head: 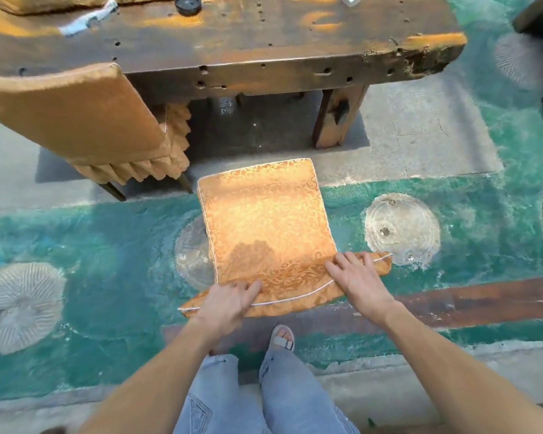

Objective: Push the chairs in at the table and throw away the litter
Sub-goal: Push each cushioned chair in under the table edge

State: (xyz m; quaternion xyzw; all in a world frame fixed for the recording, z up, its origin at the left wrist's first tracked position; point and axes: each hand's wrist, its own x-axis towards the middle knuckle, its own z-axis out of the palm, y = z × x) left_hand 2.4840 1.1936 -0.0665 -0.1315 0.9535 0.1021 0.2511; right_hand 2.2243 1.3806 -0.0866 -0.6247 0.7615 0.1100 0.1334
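The left hand (229, 303) and right hand (355, 277) lie flat, fingers straight, on the chair (264, 220) back, with the table (264, 57) straight ahead.

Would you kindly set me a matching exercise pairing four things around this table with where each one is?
Things: 1 patterned chair; 2 plain chair; 3 black lid; 4 pale scrap.
Places: A on the table, left part; B out from the table, under left hand and right hand; C on the table, far middle; D close against the table.
Pairs: 1-B; 2-D; 3-C; 4-A.
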